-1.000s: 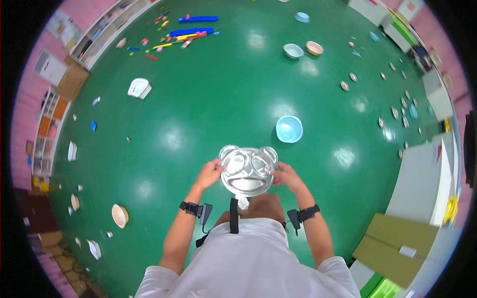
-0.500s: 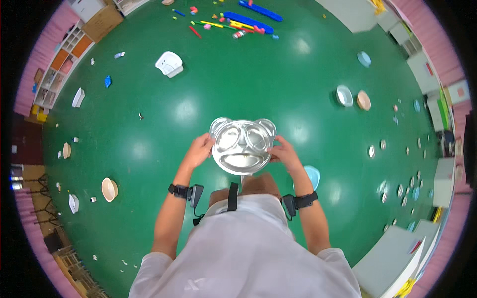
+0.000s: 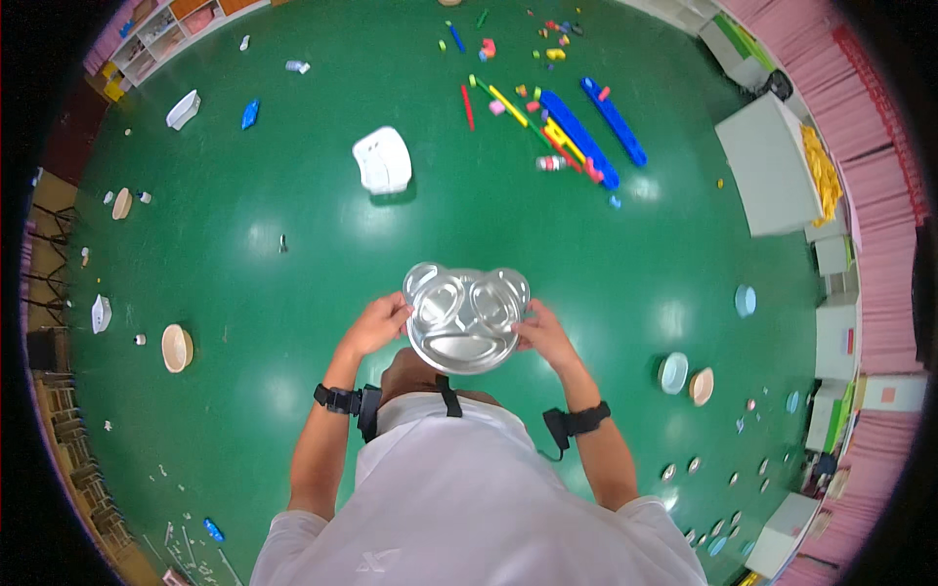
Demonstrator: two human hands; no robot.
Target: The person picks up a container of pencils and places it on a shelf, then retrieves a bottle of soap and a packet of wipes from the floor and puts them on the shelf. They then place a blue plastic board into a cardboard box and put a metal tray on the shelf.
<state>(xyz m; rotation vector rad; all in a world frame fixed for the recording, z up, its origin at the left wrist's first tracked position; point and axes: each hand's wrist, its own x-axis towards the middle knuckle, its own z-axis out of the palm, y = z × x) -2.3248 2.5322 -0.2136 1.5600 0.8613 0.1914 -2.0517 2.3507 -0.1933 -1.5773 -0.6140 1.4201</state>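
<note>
A shiny metal divided plate [image 3: 463, 322], shaped like a bear's head with two round ears, is held level in front of my body. My left hand [image 3: 379, 324] pinches its left rim. At the opposite rim, the fingers of my right hand [image 3: 543, 334] are closed on the edge, the thumb lying over it. The plate's compartments hold nothing that I can see. Black bands with small boxes are strapped round both of my wrists.
On the green floor ahead stands a white plastic tub [image 3: 383, 161]. Blue beams [image 3: 581, 139] and coloured sticks lie farther right. A light blue basin [image 3: 673, 373] and a peach basin [image 3: 702, 387] are at the right, a beige basin [image 3: 177, 349] at the left. White cabinets [image 3: 772, 166] line the right side.
My view has turned to the left and moved forward, so the white tub and blue beams appear nearer and the basins lower. Both hands keep hold of the plate.
</note>
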